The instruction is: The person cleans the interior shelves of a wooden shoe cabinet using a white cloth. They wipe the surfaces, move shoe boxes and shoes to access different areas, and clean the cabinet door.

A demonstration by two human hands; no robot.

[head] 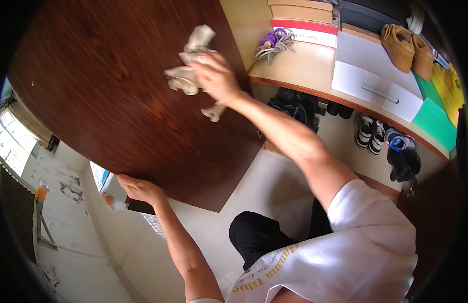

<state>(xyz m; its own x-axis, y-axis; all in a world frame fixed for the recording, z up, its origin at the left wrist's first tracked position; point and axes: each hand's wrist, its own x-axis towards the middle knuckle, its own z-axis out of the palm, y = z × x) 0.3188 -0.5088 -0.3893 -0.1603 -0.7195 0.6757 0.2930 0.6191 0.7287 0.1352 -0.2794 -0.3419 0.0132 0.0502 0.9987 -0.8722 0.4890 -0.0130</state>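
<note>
A crumpled off-white cloth (pixel 183 77) is gripped in my right hand (pixel 217 77), against or just above the face of a dark brown wood-grain cabinet door (pixel 135 102). Motion blurs both the hand and the cloth, and one end of the cloth dangles below my wrist. My left hand (pixel 141 189) holds the door's outer edge, near its lower corner; its fingers are partly hidden behind the panel. The door stands swung away from the shelves at its right.
Shoe boxes (pixel 376 83), brown shoes (pixel 399 49), yellow footwear (pixel 446 91) and coiled cords (pixel 273 43) sit on the upper shelf (pixel 309 64). Below are black-and-white sneakers (pixel 370 132) and dark shoes (pixel 294 106). A worn white wall (pixel 74 227) and windows (pixel 14 136) stand at left, above a tiled floor (pixel 203 235).
</note>
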